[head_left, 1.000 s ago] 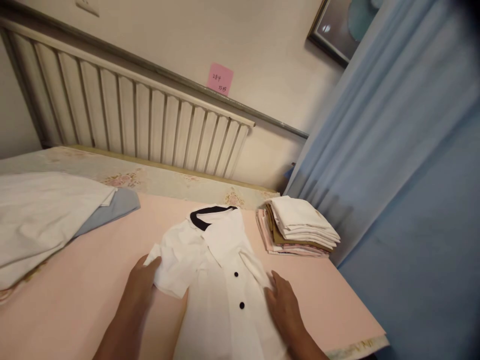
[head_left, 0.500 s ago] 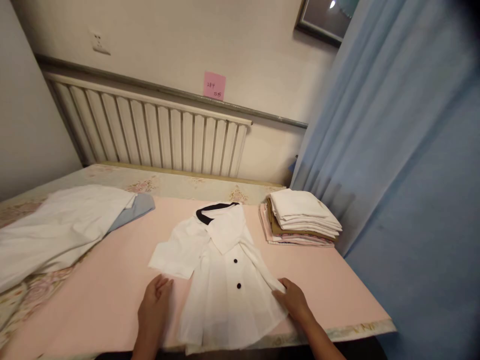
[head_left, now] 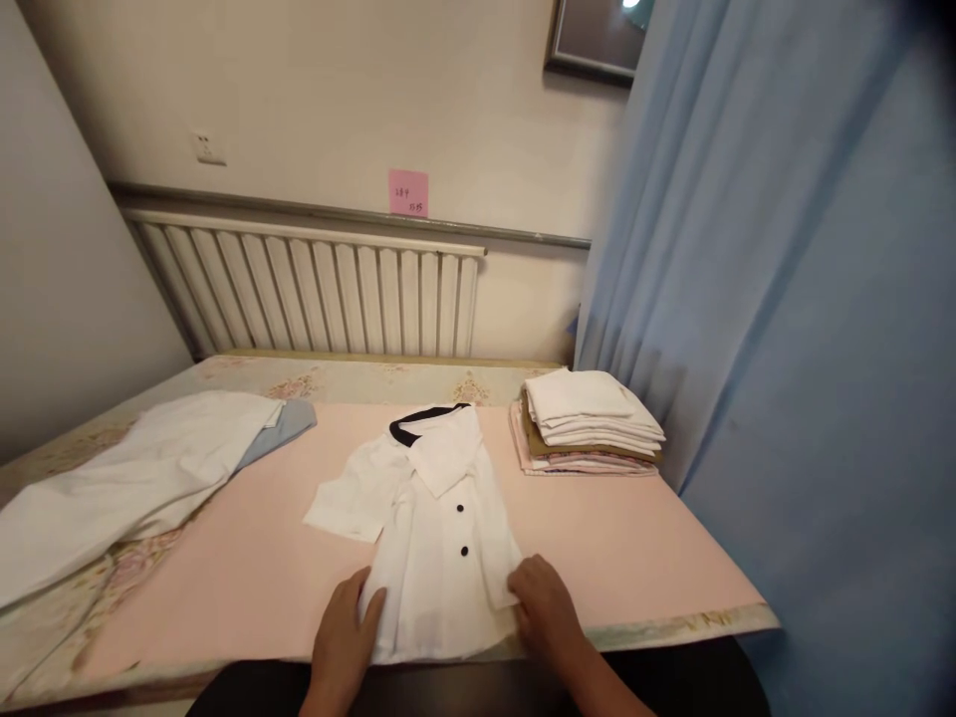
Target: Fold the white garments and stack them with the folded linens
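A white short-sleeved shirt (head_left: 429,573) with a black-trimmed collar and two dark buttons lies front up on a pink cloth (head_left: 261,558). One sleeve is spread out to the left; the other is folded down along the right side. My right hand (head_left: 549,612) pinches the end of that right sleeve near the hem. At the lower left edge of the shirt is my left hand (head_left: 348,637), thumb apart from its fingers, touching the fabric's side without a visible grip.
Folded clothes (head_left: 590,423) stand stacked at the back right, beside a blue curtain (head_left: 717,329). On the left lie a loose white garment (head_left: 141,478) and a blue-grey piece (head_left: 288,433) partly under it. Behind the bed are a radiator (head_left: 321,289) and a wall.
My right hand has brought the right sleeve inward over the shirt's side. My left hand has moved right to the shirt's lower edge. The camera view has shifted slightly.
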Available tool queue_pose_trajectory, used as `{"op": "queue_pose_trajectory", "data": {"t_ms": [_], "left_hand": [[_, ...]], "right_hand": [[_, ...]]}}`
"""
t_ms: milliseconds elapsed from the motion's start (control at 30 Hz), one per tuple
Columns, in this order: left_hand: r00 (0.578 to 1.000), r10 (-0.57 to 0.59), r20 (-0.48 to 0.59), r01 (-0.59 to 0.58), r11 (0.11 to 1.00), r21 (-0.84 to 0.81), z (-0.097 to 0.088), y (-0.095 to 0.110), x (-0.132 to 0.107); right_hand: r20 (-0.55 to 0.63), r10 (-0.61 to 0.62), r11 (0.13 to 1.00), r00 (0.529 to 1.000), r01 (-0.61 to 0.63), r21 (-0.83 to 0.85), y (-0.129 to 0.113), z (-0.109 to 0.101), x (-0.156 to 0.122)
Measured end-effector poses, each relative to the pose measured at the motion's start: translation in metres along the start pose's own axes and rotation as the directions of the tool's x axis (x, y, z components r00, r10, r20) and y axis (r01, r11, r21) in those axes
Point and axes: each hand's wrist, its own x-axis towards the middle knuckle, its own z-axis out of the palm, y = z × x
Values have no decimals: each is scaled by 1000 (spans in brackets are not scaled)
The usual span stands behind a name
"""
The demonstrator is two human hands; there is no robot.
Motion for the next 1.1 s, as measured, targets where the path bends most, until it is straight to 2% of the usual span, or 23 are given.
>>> {"op": "queue_pose_trajectory", "data": {"t_ms": [67, 233, 300, 367, 433, 500, 600, 700, 800, 900, 1100], "left_hand": [[1000, 19, -9, -19, 999, 36, 1, -2, 1], [1000, -2, 21, 1, 998, 67, 4, -10, 4], [999, -27, 30, 25, 997, 70, 5, -13, 5], [999, -31, 30, 29, 997, 73, 5, -15, 6], [1000, -17, 21, 15, 997, 75, 6, -16, 5], [1000, -2, 9, 1, 997, 76, 6, -16, 5], [1000, 7, -10, -6, 997, 82, 5, -14, 2], [999, 18, -34, -15, 995, 95, 6, -15, -2], [994, 93, -61, -85, 989, 123, 11, -18, -9], [974, 205, -95, -180, 958, 223, 20, -19, -19], [922, 383, -62, -308, 819, 485, 29, -3, -41]], "right_hand": [[68, -62, 998, 996, 64, -16, -6, 2, -3], [168, -75, 990, 983, 54, 127, -4, -10, 3], [139, -51, 984, 989, 26, 178, 2, -14, 9], [49, -21, 982, 999, 12, 187, 9, -12, 16], [-56, -34, 988, 998, 42, 145, 15, -4, 24], [-102, -76, 995, 992, 83, 64, 20, 8, 31], [-13, -135, 990, 991, 134, -35, 21, 28, 35], [107, -142, 988, 984, 148, -49, 20, 39, 33], [145, -121, 991, 982, 128, -38, 19, 42, 30], [153, -111, 993, 982, 117, -34, 19, 40, 29], [172, -130, 988, 976, 142, -59, 20, 38, 30]]}}
